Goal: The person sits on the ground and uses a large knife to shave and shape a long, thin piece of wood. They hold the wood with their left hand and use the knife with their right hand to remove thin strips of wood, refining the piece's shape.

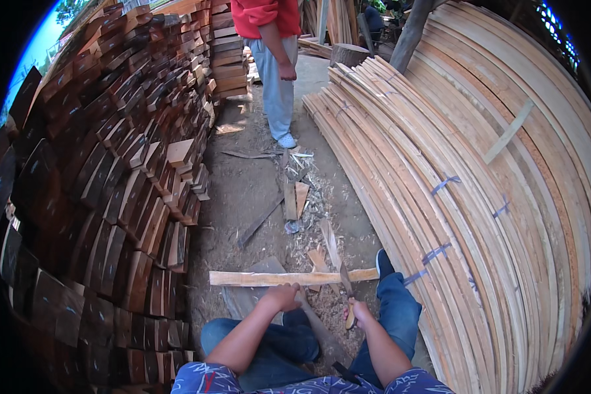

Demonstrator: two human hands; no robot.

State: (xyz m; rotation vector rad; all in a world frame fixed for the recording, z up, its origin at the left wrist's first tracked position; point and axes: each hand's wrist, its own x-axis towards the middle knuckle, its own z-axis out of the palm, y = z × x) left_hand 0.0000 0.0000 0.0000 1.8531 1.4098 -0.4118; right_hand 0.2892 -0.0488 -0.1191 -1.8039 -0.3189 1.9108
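Note:
A long, pale wooden strip (243, 279) lies crosswise in front of me, its right end against my dark shoe (384, 264). My left hand (282, 297) is closed at the near edge of the strip, left of its middle; the fingertips are partly hidden. In my right hand (359, 314) is the yellowish wooden handle of a hand saw (345, 281). Its long blade crosses the strip right of the middle and points away from me. The teeth are too small to make out. A flat grey board (240, 302) lies beneath the strip's left part.
Stacked timber blocks (131, 223) rise along the left. Long boards tied in bundles (400, 157) lean along the right. A person in red top and grey trousers (279, 85) stands ahead. Wood scraps (290, 200) and shavings litter the ground; a stump (349, 55) is farther back.

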